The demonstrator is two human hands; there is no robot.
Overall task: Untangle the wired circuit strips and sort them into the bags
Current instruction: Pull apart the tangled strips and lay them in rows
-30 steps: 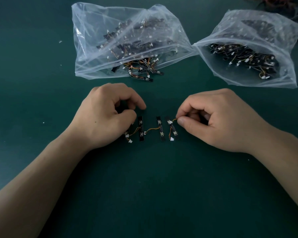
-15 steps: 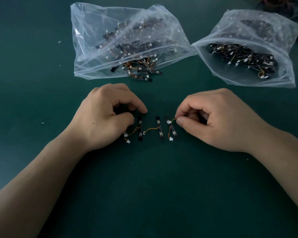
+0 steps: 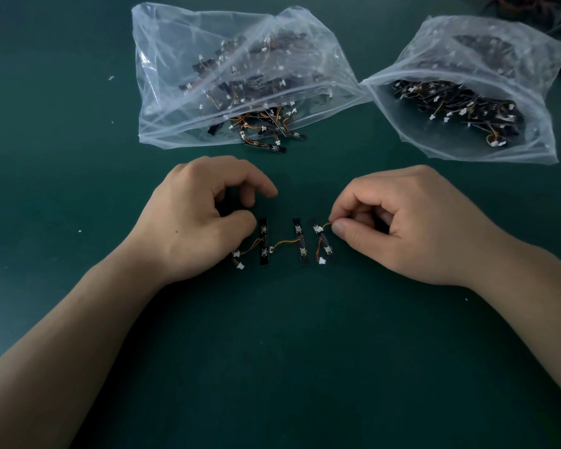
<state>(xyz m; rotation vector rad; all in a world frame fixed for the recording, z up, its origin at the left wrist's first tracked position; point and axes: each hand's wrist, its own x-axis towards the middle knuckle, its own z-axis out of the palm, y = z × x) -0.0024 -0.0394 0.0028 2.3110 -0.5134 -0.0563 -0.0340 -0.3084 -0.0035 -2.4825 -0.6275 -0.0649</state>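
A chain of small black circuit strips (image 3: pixel 300 241) joined by orange wires lies stretched on the green table between my hands. My left hand (image 3: pixel 195 222) rests at the chain's left end with curled fingers. Its thumb covers the leftmost strip, of which only the white connectors (image 3: pixel 237 259) show. My right hand (image 3: pixel 412 228) pinches the orange wire at the rightmost strip (image 3: pixel 325 246) between thumb and forefinger. Behind the hands lie two clear plastic bags with strips inside, the left bag (image 3: pixel 182 102) and the right bag (image 3: pixel 538 102).
Several wired strips (image 3: pixel 272 132) spill out of the left bag's mouth toward my left hand. A tangle of reddish wires (image 3: pixel 528 3) sits at the far right edge. Small white specks dot the green table (image 3: pixel 272 351).
Almost nothing has moved. My left forefinger has lifted a little away from the thumb; the chain and my right hand stay where they were.
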